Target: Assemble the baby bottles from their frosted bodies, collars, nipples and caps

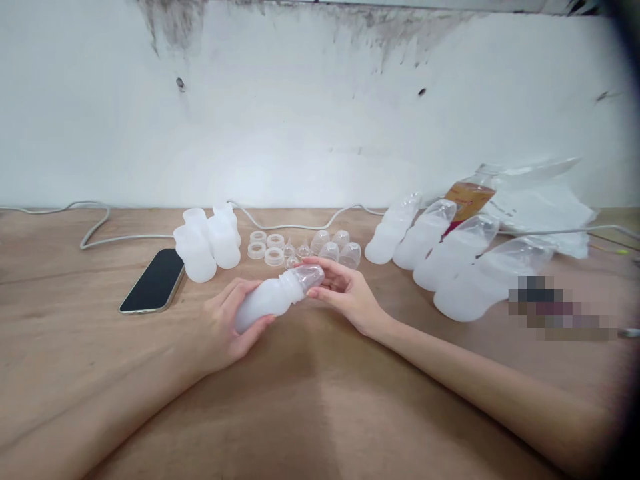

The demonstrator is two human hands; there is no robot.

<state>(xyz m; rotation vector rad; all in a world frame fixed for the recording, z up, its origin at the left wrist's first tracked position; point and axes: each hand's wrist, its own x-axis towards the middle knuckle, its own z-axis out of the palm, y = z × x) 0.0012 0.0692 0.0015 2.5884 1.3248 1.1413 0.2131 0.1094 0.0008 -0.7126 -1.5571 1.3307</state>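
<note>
A translucent white baby bottle (264,301) lies tilted in my left hand (231,321), whose fingers and thumb wrap round its body. The bottle's neck points up and to the right, with a clear cap (311,275) over its top. My right hand (349,291) pinches that cap between thumb and fingers. Just behind the hands sit several white collar rings (274,256), a few clear nipples (289,250) and several clear caps (351,253). On the left stand several uncapped bottle bodies (201,257). To the right is a row of capped bottles (443,257).
A black phone (153,281) lies on the wooden table (320,400) at the left. A grey cable (295,225) runs along the wall. At the back right are a drink bottle with an orange label (467,200) and a white plastic bag (543,203). A blurred patch covers something at the right.
</note>
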